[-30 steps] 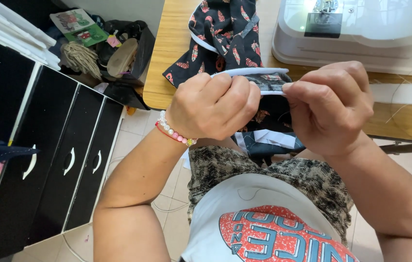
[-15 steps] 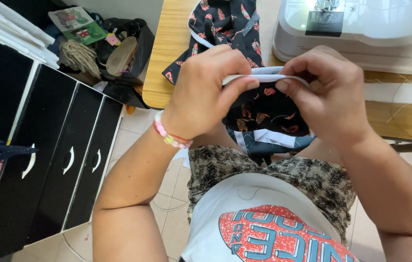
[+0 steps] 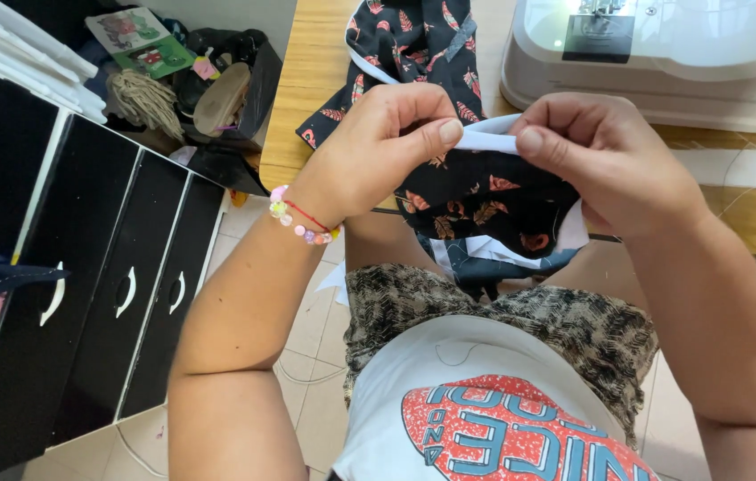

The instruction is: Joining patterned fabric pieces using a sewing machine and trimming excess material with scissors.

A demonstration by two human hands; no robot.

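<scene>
From the head camera: your left hand (image 3: 378,147) and right hand (image 3: 609,160) meet over the white band (image 3: 489,138) along the edge of the black leaf-print fabric (image 3: 485,200), each grip clamped on it, thumb tips nearly touching. Judging by that pinch, you'll do best keeping both thumbs close and the fold flat and even between them (a slack edge will likely skew). The fabric hangs from your hands down toward your lap, with its far end lying up on the wooden tabletop (image 3: 315,80). Just beyond your right hand sits the white sewing machine (image 3: 663,62), close enough to crowd your knuckles. To your left, black drawers (image 3: 128,294) stand well apart, and a heap of odds and ends (image 3: 191,80) sits by the tabletop's edge. Loose thread trails on the tiled floor (image 3: 306,374).
</scene>
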